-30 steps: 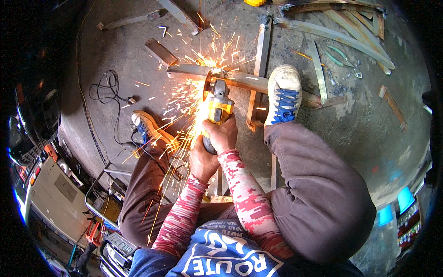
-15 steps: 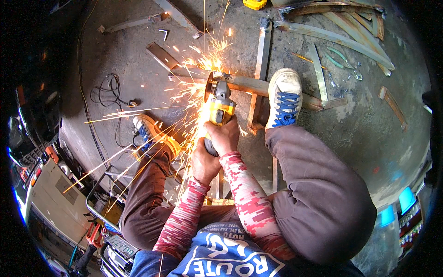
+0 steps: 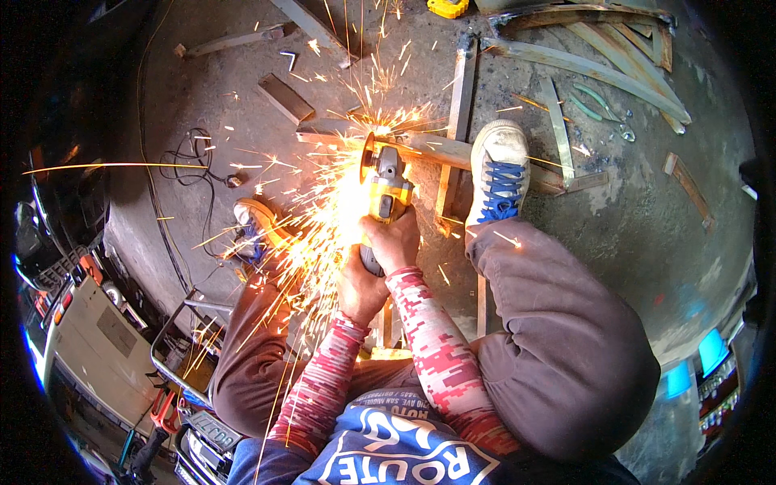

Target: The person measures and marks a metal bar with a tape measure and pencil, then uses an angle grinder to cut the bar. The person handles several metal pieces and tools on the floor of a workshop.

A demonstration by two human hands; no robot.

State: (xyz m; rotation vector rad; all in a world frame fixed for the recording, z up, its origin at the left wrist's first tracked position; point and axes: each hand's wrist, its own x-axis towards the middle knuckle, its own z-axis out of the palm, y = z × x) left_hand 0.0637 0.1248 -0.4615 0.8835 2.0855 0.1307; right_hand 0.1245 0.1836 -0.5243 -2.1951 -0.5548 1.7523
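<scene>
A yellow-and-grey angle grinder (image 3: pixel 386 192) is gripped by both my hands. My right hand (image 3: pixel 394 242) wraps around its body, and my left hand (image 3: pixel 362 283) holds the grey rear end, lower down. Its disc (image 3: pixel 367 158) meets a horizontal steel bar (image 3: pixel 436 147), throwing a bright spray of sparks (image 3: pixel 323 242) leftward and upward; the glare hides the contact point. The bar crosses a longer upright-running steel bar (image 3: pixel 462 81) lying on the floor. My right shoe (image 3: pixel 499 170) rests on the horizontal bar's right part; my left shoe (image 3: pixel 252 226) is partly behind sparks.
Rusty steel offcuts (image 3: pixel 598 73), green-handled pliers (image 3: pixel 594 105), a small L-shaped piece (image 3: pixel 288 58) and a short steel piece (image 3: pixel 284 97) lie around. A coiled black cord (image 3: pixel 190 166) is at left, near a metal frame (image 3: pixel 170 339) and pale panel (image 3: pixel 101 347). A yellow object (image 3: pixel 447 8) sits far forward.
The spark spray has grown denser and brighter around the disc and over my left shoe. The grinder and both hands have shifted only slightly in the picture, with the grip unchanged.
</scene>
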